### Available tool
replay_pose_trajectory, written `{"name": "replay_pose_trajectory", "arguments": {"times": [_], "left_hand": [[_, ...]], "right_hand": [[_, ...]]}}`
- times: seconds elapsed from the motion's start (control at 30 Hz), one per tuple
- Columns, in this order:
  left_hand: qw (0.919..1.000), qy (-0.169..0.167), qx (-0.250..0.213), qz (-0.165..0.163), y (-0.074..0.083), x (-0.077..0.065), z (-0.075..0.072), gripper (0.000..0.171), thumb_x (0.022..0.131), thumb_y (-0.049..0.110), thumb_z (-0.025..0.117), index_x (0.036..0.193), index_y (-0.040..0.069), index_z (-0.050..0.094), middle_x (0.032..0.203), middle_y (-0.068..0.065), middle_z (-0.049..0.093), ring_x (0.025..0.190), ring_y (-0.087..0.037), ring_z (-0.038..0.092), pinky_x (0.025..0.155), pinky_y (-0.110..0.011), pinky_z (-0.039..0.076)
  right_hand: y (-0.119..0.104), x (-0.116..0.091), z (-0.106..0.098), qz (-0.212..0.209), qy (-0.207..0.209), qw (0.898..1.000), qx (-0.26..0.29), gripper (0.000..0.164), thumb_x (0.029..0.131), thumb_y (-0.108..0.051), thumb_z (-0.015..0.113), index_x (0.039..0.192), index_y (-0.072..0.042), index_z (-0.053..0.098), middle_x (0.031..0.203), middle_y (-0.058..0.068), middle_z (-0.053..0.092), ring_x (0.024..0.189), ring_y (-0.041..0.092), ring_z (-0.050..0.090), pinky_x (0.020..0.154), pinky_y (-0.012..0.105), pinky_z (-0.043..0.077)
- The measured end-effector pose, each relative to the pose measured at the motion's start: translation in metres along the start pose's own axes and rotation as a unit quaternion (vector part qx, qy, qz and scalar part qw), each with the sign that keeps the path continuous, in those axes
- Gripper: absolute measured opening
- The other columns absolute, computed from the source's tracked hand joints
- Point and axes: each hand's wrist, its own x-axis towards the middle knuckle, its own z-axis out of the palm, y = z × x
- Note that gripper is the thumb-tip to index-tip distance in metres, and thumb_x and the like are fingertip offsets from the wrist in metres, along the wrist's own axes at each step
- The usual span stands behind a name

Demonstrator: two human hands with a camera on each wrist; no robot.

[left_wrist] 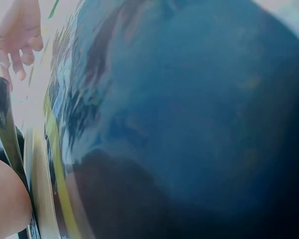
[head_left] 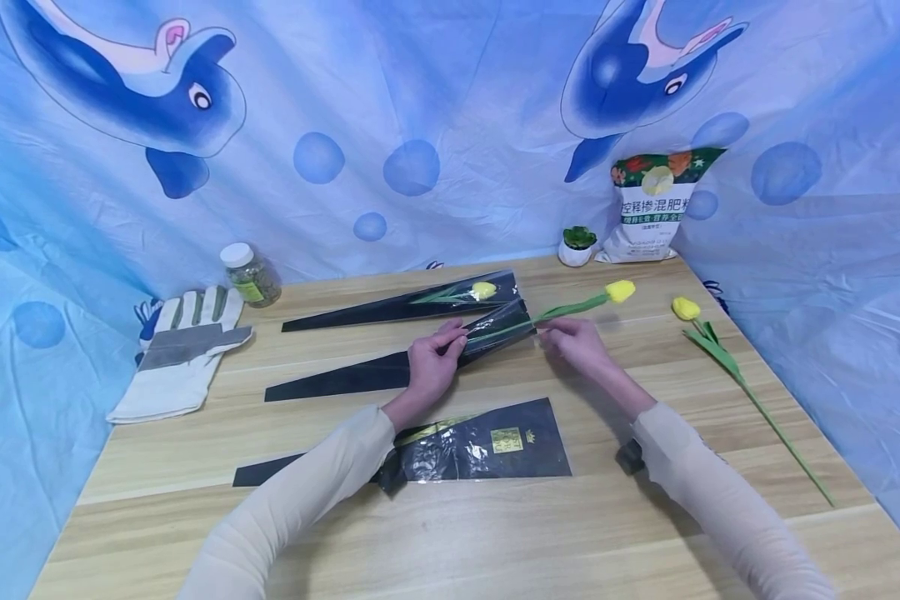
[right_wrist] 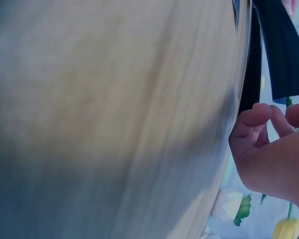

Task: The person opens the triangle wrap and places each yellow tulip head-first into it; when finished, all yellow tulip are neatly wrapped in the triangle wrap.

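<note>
My left hand (head_left: 432,360) grips a black, clear-fronted flower sleeve (head_left: 345,375) near its wide end, thumb on top. A yellow tulip (head_left: 619,291) lies with its green stem partly inside this sleeve, its bloom and leaf sticking out past the mouth. At that mouth my right hand (head_left: 576,343) pinches the tulip's stem with thumb and forefinger; in the right wrist view the same hand (right_wrist: 269,149) has its other fingers curled. Behind lies another sleeve (head_left: 330,317) holding a yellow tulip (head_left: 483,290). A flat sleeve (head_left: 525,458) with gold print lies in front.
A loose yellow tulip (head_left: 750,387) lies at the table's right. At the left are a grey-and-white work glove (head_left: 183,358) and a white-lidded jar (head_left: 252,277). A small potted plant (head_left: 576,248) and a fertilizer bag (head_left: 652,212) stand at the back right.
</note>
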Motion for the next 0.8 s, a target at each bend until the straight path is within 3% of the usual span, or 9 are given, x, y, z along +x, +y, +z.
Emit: {"name": "replay_pose_trajectory", "arguments": {"times": [0.2, 0.53, 0.8], "left_hand": [[1.0, -0.001, 0.002, -0.007, 0.002, 0.0, 0.0, 0.011, 0.089, -0.005, 0.072, 0.099, -0.006, 0.076, 0.118, -0.019, 0.069, 0.12, -0.028, 0.062, 0.105, -0.036, 0.044], [1.0, 0.008, -0.001, -0.002, 0.003, 0.0, -0.001, 0.011, 0.089, -0.005, 0.072, 0.098, -0.005, 0.077, 0.117, -0.017, 0.069, 0.119, -0.029, 0.062, 0.105, -0.038, 0.044], [1.0, 0.006, -0.002, 0.002, 0.0, 0.001, 0.0, 0.01, 0.089, -0.005, 0.072, 0.098, -0.006, 0.076, 0.117, -0.018, 0.069, 0.117, -0.03, 0.063, 0.104, -0.038, 0.045]], "right_hand": [[0.004, -0.003, -0.002, 0.0, -0.022, 1.0, -0.018, 0.036, 0.096, -0.005, 0.056, 0.129, 0.006, 0.062, 0.104, 0.024, 0.069, 0.082, 0.024, 0.061, 0.062, 0.025, 0.05], [0.003, -0.007, -0.002, -0.002, -0.058, 0.998, -0.031, 0.041, 0.098, -0.007, 0.054, 0.138, 0.003, 0.055, 0.112, 0.023, 0.068, 0.088, 0.026, 0.061, 0.071, 0.03, 0.053], [0.009, -0.009, -0.011, -0.041, -0.064, 0.995, -0.061, 0.039, 0.097, -0.006, 0.058, 0.135, 0.002, 0.059, 0.11, 0.022, 0.068, 0.078, 0.029, 0.061, 0.064, 0.03, 0.053]]}}
